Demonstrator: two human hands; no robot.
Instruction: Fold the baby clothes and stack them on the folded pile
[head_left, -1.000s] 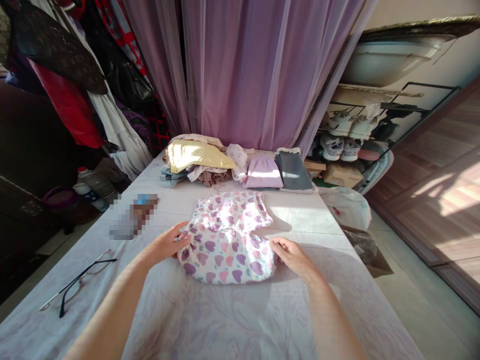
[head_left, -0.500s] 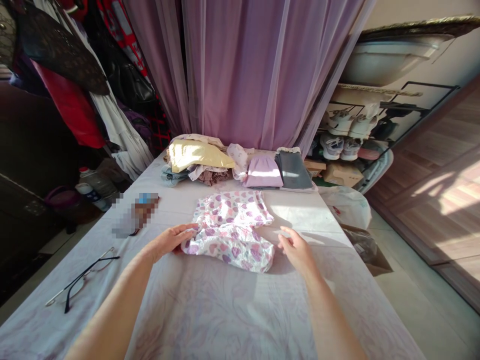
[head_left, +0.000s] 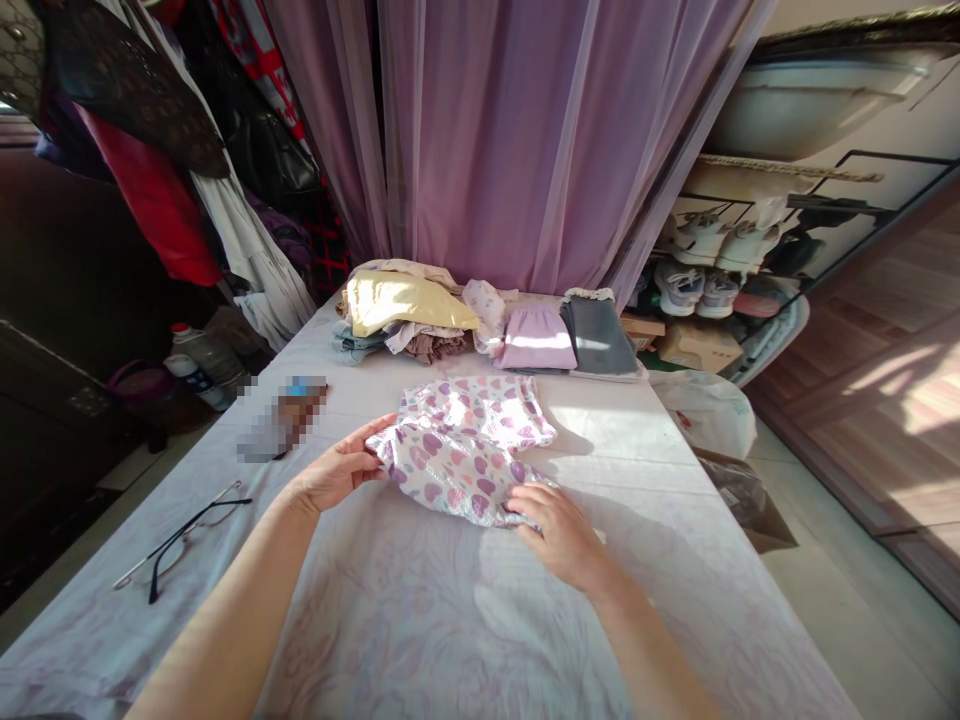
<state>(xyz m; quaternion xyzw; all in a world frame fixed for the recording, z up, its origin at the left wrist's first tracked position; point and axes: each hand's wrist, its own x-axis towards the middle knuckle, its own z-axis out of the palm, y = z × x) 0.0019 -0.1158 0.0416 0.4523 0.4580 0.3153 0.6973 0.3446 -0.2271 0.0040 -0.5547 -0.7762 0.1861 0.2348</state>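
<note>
Heart-print garment [head_left: 454, 465]; left hand [head_left: 337, 475] pinches its left edge; right hand [head_left: 559, 530] touches its near right edge, grip unclear.

- Looking out from the wearer's head, forward and down over the cloth [head_left: 420, 630].
- Facing the curtain [head_left: 495, 130] squarely at the far end.
- Sitting nearest the forearms [head_left: 225, 610], cut by the bottom edge, with left hand [head_left: 345, 468] and right hand [head_left: 562, 532] just below centre.
- Reaching wide, from bag [head_left: 135, 90] at left to panel [head_left: 900, 390] at right.
</note>
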